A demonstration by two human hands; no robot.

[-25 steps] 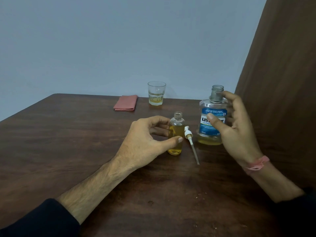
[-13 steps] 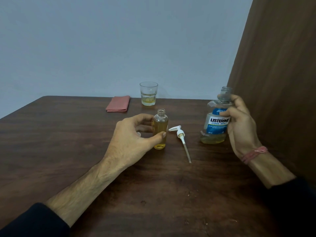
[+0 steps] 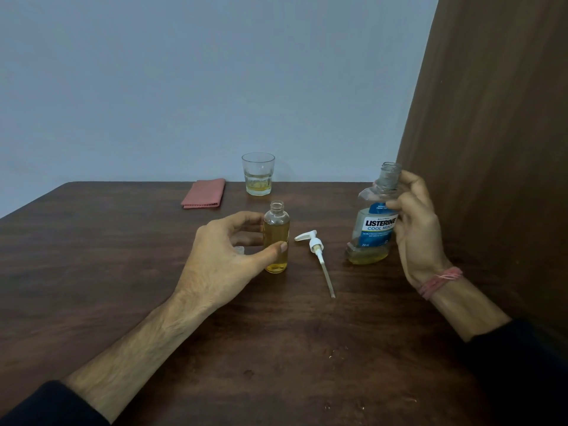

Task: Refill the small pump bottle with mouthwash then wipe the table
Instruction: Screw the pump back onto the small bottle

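The small clear bottle [image 3: 276,238], uncapped and mostly full of amber liquid, stands upright on the dark wooden table [image 3: 123,272]. My left hand [image 3: 227,256] grips it between thumb and fingers. Its white pump head with dip tube [image 3: 318,253] lies flat on the table just to the right. Further right, the open mouthwash bottle [image 3: 373,222] with a blue label stands slightly tilted, a little amber liquid at its bottom. My right hand [image 3: 415,229] holds it by the shoulder and side. A folded pink cloth [image 3: 204,193] lies at the table's far edge.
A glass tumbler [image 3: 258,173] with a little yellowish liquid stands at the back beside the cloth. A brown wooden panel [image 3: 491,149] rises along the table's right side. A small clear cap [image 3: 239,249] lies behind my left hand. Small crumbs dot the near table.
My right hand has carried the mouthwash bottle to the right, away from the small bottle, and turned its label toward me. My left hand stays on the small bottle.
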